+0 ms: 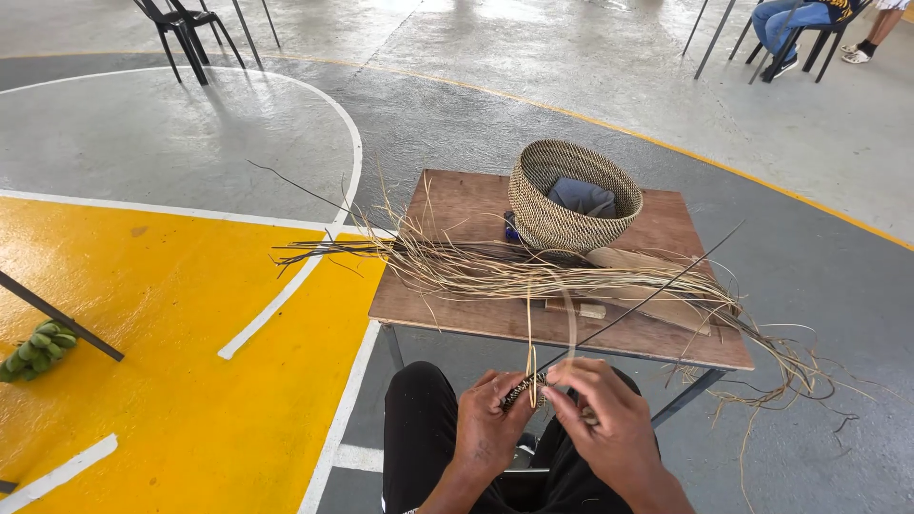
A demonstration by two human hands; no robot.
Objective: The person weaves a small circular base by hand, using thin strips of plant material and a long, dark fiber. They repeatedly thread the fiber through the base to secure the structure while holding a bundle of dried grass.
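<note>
My left hand [487, 425] and my right hand [609, 419] meet over my lap, both pinching a small dark-and-pale woven coil [526, 388]. Pale straw strands rise from the coil, and a long thin dark stick [647, 300] slants up to the right from it. Just ahead stands a low wooden table [457, 214] with a long bundle of dry straw fibres [495, 271] lying across it. A finished woven basket [571, 195] with grey cloth inside sits at the table's far side.
A flat wooden tool [666, 305] lies under the straw on the table. A bunch of green bananas [38, 347] rests on the yellow painted floor at left beside a dark bar. Black chairs [186, 29] stand at the far left; a seated person's legs [795, 24] show far right.
</note>
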